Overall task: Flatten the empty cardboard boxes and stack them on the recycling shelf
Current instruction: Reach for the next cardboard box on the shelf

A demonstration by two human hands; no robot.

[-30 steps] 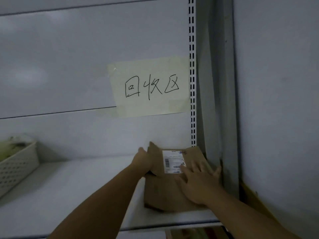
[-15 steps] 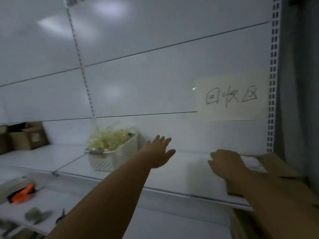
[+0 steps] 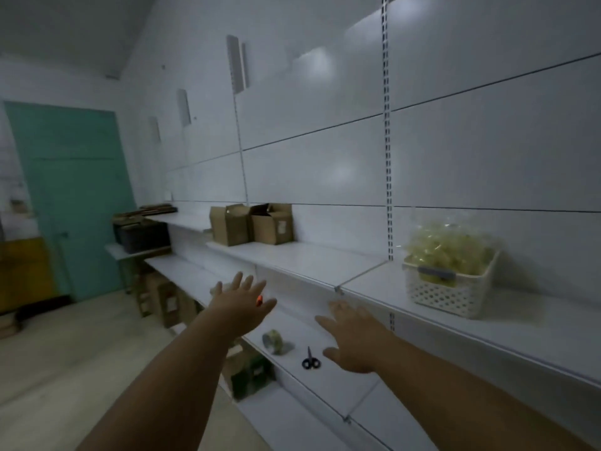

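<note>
Two upright brown cardboard boxes stand side by side on the white upper shelf far ahead: one closed-looking box on the left and one with raised flaps on the right. My left hand is stretched forward with fingers spread, holding nothing, well short of the boxes. My right hand hovers palm-down over the lower shelf, also with nothing in it. The flattened box and the recycling sign are out of view.
A white perforated basket of yellowish wrapped items sits on the upper shelf at right. A tape roll and black scissors lie on the lower shelf. Further boxes stand below; a dark bin and green door are at left.
The view has swung left along the shelving. Both hands let go of the flattened box, which has left the view, and now reach forward with nothing in them.
</note>
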